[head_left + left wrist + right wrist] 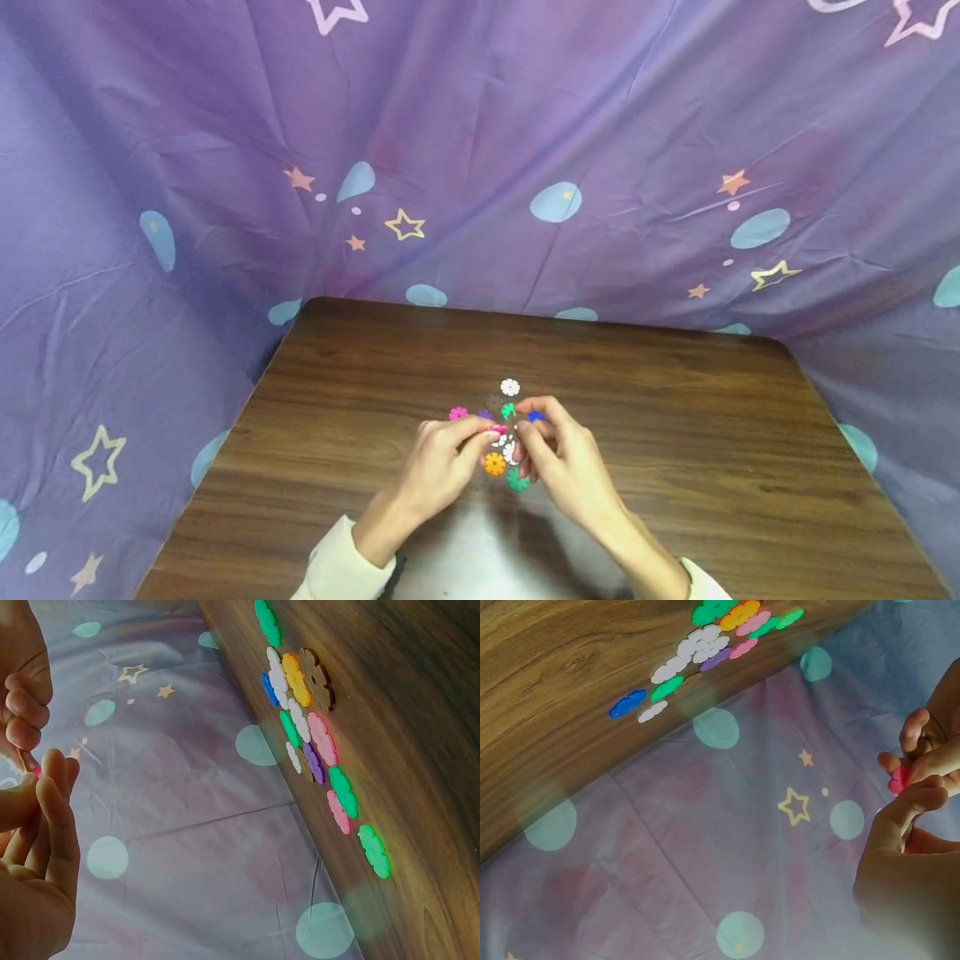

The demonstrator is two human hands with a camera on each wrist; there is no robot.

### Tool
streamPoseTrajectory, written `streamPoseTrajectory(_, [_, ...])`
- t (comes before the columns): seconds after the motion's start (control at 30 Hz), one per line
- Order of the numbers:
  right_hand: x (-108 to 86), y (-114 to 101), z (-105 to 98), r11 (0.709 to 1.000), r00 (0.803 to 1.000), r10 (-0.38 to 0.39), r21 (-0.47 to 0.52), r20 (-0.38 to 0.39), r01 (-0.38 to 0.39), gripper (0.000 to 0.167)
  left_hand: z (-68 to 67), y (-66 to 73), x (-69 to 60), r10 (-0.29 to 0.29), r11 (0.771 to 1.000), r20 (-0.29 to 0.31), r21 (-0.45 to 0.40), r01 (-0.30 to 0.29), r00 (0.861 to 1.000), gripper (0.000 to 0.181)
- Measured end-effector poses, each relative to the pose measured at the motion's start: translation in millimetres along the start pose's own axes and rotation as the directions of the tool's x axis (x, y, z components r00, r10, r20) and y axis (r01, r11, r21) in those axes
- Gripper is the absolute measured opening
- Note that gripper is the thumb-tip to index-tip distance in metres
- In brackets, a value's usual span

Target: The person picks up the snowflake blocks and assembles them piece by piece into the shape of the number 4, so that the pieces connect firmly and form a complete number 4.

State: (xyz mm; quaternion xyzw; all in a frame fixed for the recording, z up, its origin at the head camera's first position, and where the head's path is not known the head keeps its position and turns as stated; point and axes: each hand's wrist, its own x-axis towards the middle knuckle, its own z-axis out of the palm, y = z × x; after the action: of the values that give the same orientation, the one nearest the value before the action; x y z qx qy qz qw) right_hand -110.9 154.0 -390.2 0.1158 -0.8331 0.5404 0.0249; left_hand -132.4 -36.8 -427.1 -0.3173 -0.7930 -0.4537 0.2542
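Observation:
My left hand point(438, 462) pinches a pink notched flower-shaped disc point(496, 430) between thumb and fingertips, above the table. Close beside it is my right hand point(573, 467), its thumb and fingers curled together. In the left wrist view a thin brown disc point(26, 760), seen edge-on at the right hand's fingertips, meets the pink one; fingers hide most of it. The right wrist view shows the pink disc point(898, 780) between both hands' fingers. Under the hands lie loose discs, among them an orange disc point(495, 463), a green disc point(517, 480) and a white disc point(510, 387).
More discs lie in the same cluster: a blue disc point(628, 703), a purple disc point(716, 659), and several green, white and pink ones. They rest on a dark wooden table point(360, 367). A purple patterned curtain point(480, 150) hangs behind and beside the table.

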Motion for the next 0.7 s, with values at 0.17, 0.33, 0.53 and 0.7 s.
streamPoseTrajectory(0.17, [0.2,0.0,3.5,1.000,0.999,-0.023,0.008,0.025,0.023,0.016,-1.3,-0.3,-3.4,-0.002,1.000,-0.025,0.016,0.003,1.000,0.004])
streamPoseTrajectory(0.33, [1.5,-0.4,5.2,0.997,0.998,-0.050,0.057,0.035,0.048,0.015,-1.3,-0.9,0.5,0.036,0.999,-0.032,0.031,-0.035,0.999,0.004])
streamPoseTrajectory(0.53, [2.1,-2.1,3.8,0.987,0.996,-0.005,0.163,0.088,-0.010,0.018,-1.5,0.0,1.8,0.055,0.998,-0.016,-0.018,-0.055,0.998,0.004])
streamPoseTrajectory(0.7, [3.0,1.1,1.9,0.973,0.991,-0.002,0.227,0.136,-0.029,0.022,-2.2,0.7,0.9,0.071,0.997,-0.011,-0.027,-0.071,0.997,0.003])
